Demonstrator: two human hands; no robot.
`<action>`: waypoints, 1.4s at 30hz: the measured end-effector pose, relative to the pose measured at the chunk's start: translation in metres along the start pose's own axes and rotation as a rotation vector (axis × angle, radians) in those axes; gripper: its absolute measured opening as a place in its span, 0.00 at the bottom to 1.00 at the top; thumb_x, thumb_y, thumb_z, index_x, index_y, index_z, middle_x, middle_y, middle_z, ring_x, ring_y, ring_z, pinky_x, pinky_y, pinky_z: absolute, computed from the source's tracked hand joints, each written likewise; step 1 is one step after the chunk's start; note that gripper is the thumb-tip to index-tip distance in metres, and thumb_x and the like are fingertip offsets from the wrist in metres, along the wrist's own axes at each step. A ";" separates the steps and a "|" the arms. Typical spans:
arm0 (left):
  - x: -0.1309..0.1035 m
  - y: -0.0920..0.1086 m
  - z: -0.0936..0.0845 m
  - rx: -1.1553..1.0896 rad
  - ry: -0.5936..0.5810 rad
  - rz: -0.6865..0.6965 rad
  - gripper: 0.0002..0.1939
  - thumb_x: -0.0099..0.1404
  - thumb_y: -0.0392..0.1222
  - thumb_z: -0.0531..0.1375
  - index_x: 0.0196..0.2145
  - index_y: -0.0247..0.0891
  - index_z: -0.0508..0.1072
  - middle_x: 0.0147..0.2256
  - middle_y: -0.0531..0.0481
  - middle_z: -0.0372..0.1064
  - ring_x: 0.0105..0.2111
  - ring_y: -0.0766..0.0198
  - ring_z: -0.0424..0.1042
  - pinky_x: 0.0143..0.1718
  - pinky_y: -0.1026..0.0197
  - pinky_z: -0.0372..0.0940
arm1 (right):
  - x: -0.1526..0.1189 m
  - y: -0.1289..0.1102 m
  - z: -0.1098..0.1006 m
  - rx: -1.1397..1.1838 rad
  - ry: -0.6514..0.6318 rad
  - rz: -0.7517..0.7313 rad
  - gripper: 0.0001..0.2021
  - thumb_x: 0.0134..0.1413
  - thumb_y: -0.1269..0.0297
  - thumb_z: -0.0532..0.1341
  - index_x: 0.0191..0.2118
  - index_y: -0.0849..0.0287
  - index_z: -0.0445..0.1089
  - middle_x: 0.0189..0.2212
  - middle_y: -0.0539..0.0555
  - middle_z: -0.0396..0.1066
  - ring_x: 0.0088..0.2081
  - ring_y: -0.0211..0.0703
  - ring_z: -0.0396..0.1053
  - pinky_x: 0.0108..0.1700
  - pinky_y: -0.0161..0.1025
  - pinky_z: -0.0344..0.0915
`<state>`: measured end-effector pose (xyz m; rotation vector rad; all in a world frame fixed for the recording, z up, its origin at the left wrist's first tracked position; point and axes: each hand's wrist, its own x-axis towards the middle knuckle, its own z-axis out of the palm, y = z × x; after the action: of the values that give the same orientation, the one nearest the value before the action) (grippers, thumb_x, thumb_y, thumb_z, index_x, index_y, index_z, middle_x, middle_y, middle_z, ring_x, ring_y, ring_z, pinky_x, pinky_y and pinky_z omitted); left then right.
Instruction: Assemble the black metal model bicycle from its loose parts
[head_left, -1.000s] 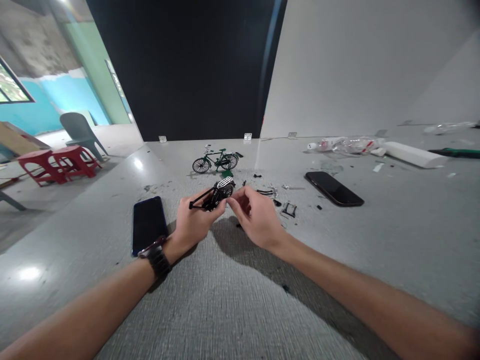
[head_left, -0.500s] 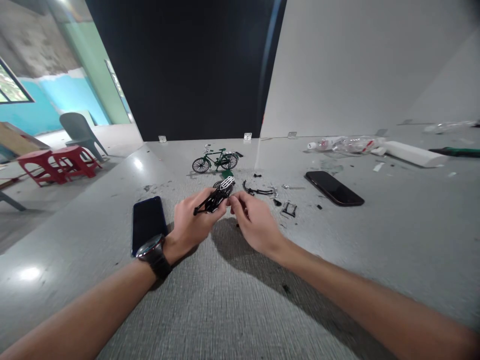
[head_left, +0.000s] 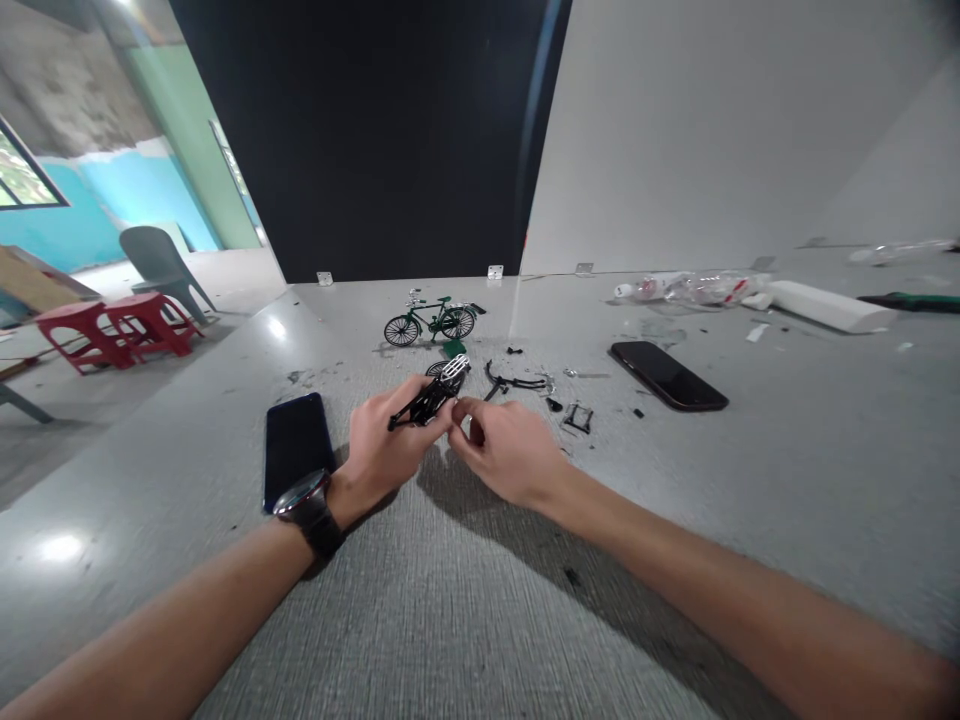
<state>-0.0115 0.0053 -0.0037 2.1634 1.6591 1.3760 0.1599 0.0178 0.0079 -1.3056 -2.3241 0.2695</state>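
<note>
Since the earlier frames, the right hand (head_left: 506,455) has been drawn in against the black model bicycle frame (head_left: 429,398), held above the tabletop (head_left: 480,600) by the left hand (head_left: 386,450). Both hands' fingers are pinched on it; fitting appears underway.

Close before the hands, loose small parts (head_left: 525,383) and a little frame (head_left: 577,417) clutter the counter (head_left: 465,600). A dark phone (head_left: 297,448) lies just beside the left wrist, and another phone (head_left: 667,376) lies further right. The green model bicycle (head_left: 431,322) stands beyond. The near counter lies open.
</note>
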 end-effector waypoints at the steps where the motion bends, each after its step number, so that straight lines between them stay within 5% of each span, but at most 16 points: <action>1: 0.000 0.000 0.001 -0.012 0.002 0.001 0.12 0.65 0.51 0.61 0.38 0.42 0.77 0.27 0.51 0.72 0.25 0.63 0.65 0.27 0.60 0.55 | 0.001 0.000 -0.001 -0.009 0.012 0.009 0.14 0.65 0.53 0.51 0.36 0.56 0.68 0.20 0.49 0.70 0.20 0.39 0.61 0.24 0.38 0.48; 10: 0.000 -0.004 0.003 0.012 0.027 0.026 0.10 0.64 0.49 0.62 0.31 0.42 0.72 0.24 0.54 0.69 0.25 0.64 0.65 0.29 0.60 0.60 | -0.001 -0.001 0.000 -0.084 -0.065 -0.011 0.12 0.62 0.55 0.54 0.37 0.57 0.69 0.24 0.52 0.73 0.22 0.39 0.64 0.24 0.37 0.47; 16: 0.001 -0.002 0.004 -0.012 0.002 -0.008 0.09 0.64 0.49 0.62 0.35 0.42 0.74 0.28 0.52 0.73 0.28 0.62 0.70 0.32 0.60 0.64 | 0.000 0.001 -0.003 -0.067 0.014 -0.003 0.14 0.64 0.53 0.52 0.41 0.57 0.67 0.22 0.50 0.71 0.21 0.38 0.62 0.25 0.37 0.47; 21: 0.000 -0.001 0.004 0.004 0.019 -0.008 0.10 0.64 0.50 0.62 0.33 0.41 0.75 0.27 0.52 0.72 0.26 0.63 0.68 0.31 0.59 0.64 | -0.001 -0.001 -0.001 -0.128 -0.115 -0.025 0.11 0.60 0.55 0.56 0.37 0.57 0.70 0.25 0.52 0.73 0.23 0.40 0.64 0.25 0.37 0.45; 27: 0.001 -0.003 0.005 -0.004 0.027 -0.002 0.08 0.64 0.48 0.62 0.34 0.41 0.74 0.27 0.52 0.73 0.28 0.63 0.70 0.31 0.60 0.64 | 0.001 0.004 -0.004 -0.088 0.044 -0.032 0.13 0.64 0.55 0.53 0.41 0.58 0.67 0.22 0.50 0.72 0.22 0.39 0.63 0.25 0.37 0.48; 33: 0.001 -0.004 0.005 0.052 0.026 0.021 0.11 0.64 0.50 0.62 0.29 0.41 0.72 0.24 0.53 0.70 0.25 0.64 0.67 0.29 0.60 0.62 | -0.002 0.000 0.000 -0.162 -0.055 -0.079 0.11 0.61 0.56 0.55 0.37 0.58 0.69 0.23 0.51 0.72 0.20 0.38 0.60 0.24 0.37 0.44; 42: 0.002 0.000 0.003 -0.019 0.004 0.007 0.07 0.64 0.46 0.61 0.33 0.41 0.75 0.27 0.50 0.74 0.29 0.61 0.72 0.30 0.60 0.65 | 0.001 0.008 -0.006 -0.171 0.124 -0.120 0.14 0.67 0.55 0.50 0.43 0.59 0.66 0.20 0.50 0.71 0.21 0.39 0.65 0.26 0.37 0.45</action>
<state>-0.0094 0.0080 -0.0040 2.1591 1.6353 1.3932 0.1680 0.0225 0.0105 -1.2170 -2.3491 -0.0489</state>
